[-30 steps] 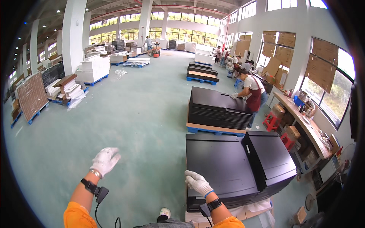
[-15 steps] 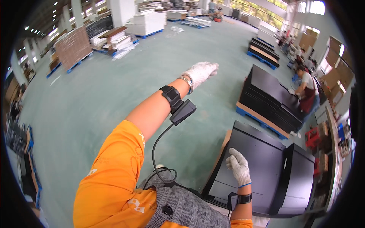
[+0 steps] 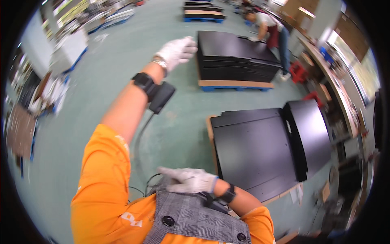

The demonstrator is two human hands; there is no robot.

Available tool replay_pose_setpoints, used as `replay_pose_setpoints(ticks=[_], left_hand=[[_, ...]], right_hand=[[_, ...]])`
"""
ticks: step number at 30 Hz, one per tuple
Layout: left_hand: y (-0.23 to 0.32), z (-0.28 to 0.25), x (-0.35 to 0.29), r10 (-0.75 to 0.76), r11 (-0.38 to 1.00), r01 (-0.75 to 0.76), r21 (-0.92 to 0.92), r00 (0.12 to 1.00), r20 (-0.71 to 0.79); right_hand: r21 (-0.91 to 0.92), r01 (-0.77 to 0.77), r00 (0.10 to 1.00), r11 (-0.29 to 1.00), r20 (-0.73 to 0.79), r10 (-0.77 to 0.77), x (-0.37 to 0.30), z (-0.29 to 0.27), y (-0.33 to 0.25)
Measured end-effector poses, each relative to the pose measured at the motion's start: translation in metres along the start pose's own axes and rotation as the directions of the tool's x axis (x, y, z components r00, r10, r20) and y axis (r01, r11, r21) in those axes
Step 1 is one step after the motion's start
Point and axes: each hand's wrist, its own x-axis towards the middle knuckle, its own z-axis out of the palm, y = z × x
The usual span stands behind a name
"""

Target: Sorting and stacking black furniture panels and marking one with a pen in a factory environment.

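My left hand [image 3: 176, 53], in a white knit glove, is raised at the end of an outstretched arm. Its fingers are loosely bent and hold nothing. In the picture it lies beside the far stack of black panels [image 3: 225, 67], apart from it. My right hand [image 3: 189, 179], also gloved, hovers before my grey checked apron [image 3: 191, 215] with its fingers stretched out to the left, empty. Nearest to it, on the right, large black panels [image 3: 254, 150] lie flat on a pallet. A narrower black panel [image 3: 310, 132] rests along their right side.
Beyond the far stack, on a blue pallet [image 3: 235, 87], a person [image 3: 270, 30] bends over the panels. A long workbench [image 3: 329, 77] runs along the right wall with red stools [image 3: 298, 72] beside it. Wrapped boards [image 3: 20, 130] stand at the left on the green floor [image 3: 97, 142].
My view has swung to the right. My right hand has moved from over the near panels to in front of my apron. My left arm stays outstretched, its fingers slightly more bent.
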Motion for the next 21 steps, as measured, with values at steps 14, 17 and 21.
replay_pose_setpoints(ticks=[14, 17, 21], left_hand=[[-0.200, 0.124, 0.055, -0.385, 0.922, 0.270, 0.278, 0.730, 0.565], [-0.259, 0.141, 0.054, -0.511, 0.830, 0.223, 0.512, 0.674, 0.534], [-0.284, 0.162, 0.054, -0.488, 0.618, -0.144, 0.772, 0.700, 0.522]], right_hand=[[0.742, -0.243, 0.398, 0.625, -0.511, 0.762, -0.056, 0.025, 0.191], [0.880, 0.406, 0.184, 0.246, -0.342, 0.922, -0.128, 0.110, 0.258], [0.784, 0.591, -0.168, 0.189, -0.109, 0.980, -0.191, 0.175, 0.280]])
